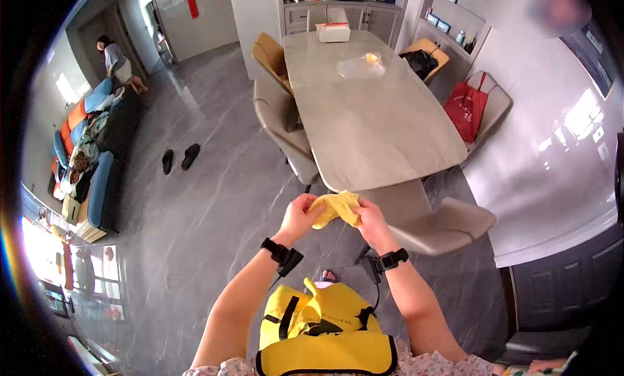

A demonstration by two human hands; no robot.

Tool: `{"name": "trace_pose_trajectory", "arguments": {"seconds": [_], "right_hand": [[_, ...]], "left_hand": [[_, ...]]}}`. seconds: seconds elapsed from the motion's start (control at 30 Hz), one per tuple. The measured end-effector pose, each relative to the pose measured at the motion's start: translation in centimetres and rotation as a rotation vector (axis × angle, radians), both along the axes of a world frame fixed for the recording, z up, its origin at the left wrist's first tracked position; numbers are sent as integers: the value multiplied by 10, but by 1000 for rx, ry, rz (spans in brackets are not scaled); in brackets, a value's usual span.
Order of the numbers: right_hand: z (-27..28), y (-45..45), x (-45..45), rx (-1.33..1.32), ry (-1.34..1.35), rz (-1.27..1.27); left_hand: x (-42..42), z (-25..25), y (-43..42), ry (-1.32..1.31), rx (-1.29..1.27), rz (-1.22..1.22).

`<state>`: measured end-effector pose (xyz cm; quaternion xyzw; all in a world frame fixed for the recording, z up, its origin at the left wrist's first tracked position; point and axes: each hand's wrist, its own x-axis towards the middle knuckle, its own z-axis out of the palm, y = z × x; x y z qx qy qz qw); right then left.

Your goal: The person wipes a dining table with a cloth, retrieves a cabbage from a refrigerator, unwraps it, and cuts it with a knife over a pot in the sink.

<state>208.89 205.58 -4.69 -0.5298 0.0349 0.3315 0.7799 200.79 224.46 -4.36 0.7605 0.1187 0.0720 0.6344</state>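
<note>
Between my two hands a crumpled yellow cloth [336, 209] is held up, just short of the dining table's near end. My left hand [300, 218] pinches the cloth's left side, thumb on top. The right side is gripped by my right hand [372, 222], its fingers partly hidden behind the fabric. Black devices are strapped on both wrists. A yellow bag [325, 324] with black trim hangs at my front, below the hands.
The dining table [383, 132] carries a tissue box [333, 32] and a clear plastic bag [361, 65]. Chairs surround it; one near chair [448, 228] stands close on my right, another bears a red bag [466, 108]. Slippers [190, 156] lie on the floor. A person [117, 60] stands by the sofa.
</note>
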Motion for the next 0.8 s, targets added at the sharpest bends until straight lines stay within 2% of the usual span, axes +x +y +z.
{"name": "trace_pose_trajectory", "arguments": {"seconds": [0.03,0.1,0.2,0.23,0.27,0.3,0.33,0.4,0.43,0.47,0.53,0.6,0.63,0.67,0.73,0.77,0.8], "right_hand": [[2,-2,19,-68,-108,29],[7,-3,52,-82,-120,-50],[9,11,95,-88,-205,-177],[10,18,106,-118,-273,-235],[5,23,113,-154,-329,-300],[1,23,122,-76,-344,-332],[-10,24,128,-229,-335,-288],[-39,20,154,-542,-322,-186],[-88,7,169,-856,-428,-24],[-66,11,172,-1159,-538,105],[-74,22,179,-1394,-996,-78],[-91,38,190,-1288,-1119,41],[-108,53,186,-1322,-1008,177],[-122,68,178,-1331,-1011,261],[-126,82,173,-1388,-1151,106],[-127,75,179,-1376,-1147,144],[-133,69,186,-1361,-1146,183]], "left_hand": [[15,-2,8,24,37,26],[48,-9,22,89,110,47],[107,-25,23,180,-483,41],[127,-8,21,270,-642,-31],[148,-18,18,219,-867,-64],[169,-24,14,216,-833,-120],[189,-30,15,207,-799,-182],[212,-45,29,213,-233,-211],[217,-66,42,158,8,-190],[226,-78,54,93,254,-167],[239,-65,74,140,319,-272],[255,-55,86,228,364,-318],[264,-56,90,273,387,-344],[273,-60,93,256,434,-362],[287,-71,96,211,525,-397],[290,-76,97,218,460,-440],[297,-89,100,200,607,-511]]}}
